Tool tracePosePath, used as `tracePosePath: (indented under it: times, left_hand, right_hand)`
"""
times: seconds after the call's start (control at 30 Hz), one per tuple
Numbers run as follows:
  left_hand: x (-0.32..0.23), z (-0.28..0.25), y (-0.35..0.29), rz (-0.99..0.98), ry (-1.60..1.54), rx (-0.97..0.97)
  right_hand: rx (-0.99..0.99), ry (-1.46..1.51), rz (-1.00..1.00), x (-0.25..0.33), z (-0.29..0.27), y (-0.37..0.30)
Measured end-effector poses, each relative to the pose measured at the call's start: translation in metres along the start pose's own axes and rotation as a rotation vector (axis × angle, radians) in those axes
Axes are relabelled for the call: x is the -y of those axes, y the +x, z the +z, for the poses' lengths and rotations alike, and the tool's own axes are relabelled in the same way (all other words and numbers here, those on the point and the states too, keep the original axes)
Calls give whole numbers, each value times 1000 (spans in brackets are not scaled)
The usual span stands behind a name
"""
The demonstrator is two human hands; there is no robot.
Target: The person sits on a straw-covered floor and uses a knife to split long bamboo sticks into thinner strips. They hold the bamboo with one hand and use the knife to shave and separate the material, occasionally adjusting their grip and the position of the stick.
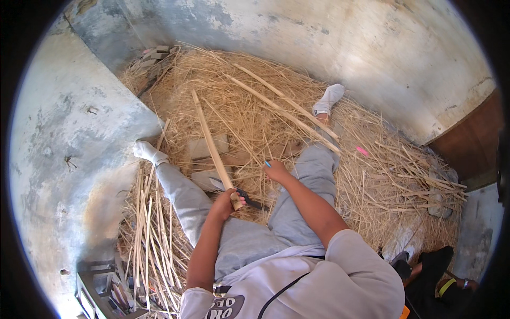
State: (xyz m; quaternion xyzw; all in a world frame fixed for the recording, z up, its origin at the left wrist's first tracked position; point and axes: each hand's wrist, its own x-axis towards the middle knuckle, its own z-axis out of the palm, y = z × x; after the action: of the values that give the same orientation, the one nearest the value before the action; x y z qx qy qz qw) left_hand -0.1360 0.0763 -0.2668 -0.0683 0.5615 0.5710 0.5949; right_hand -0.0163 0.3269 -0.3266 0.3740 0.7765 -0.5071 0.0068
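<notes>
My left hand [224, 204] is closed round the near end of a split bamboo strip [210, 139], which stretches away across the shavings. Against that hand is a knife [252, 201] with a dark handle; its pale blade shows on the other side of the strip. Whether the fingers also hold the knife cannot be made out. My right hand [277, 171] is over the shavings beside my right leg, fingers curled. A small bright blue thing [268, 164] shows at its fingertips, too small to name.
Two longer bamboo strips [281, 109] lie across the shavings [212, 69] by my right foot. Thin bamboo sticks [143, 234] are piled at my left, near a grey frame [87, 287]. Worn walls [69, 133] surround the floor. At the lower right sits another person [433, 274].
</notes>
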Motion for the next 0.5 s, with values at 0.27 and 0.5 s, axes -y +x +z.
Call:
tracePosePath:
  times: [0.27,0.5]
  left_hand:
    - [1,2,0,-37,48,-29]
    - [2,-4,3,-45,59,-28]
  right_hand:
    - [39,50,8,-1,2,-3]
    - [-450,-261,-188,47,-50,-24]
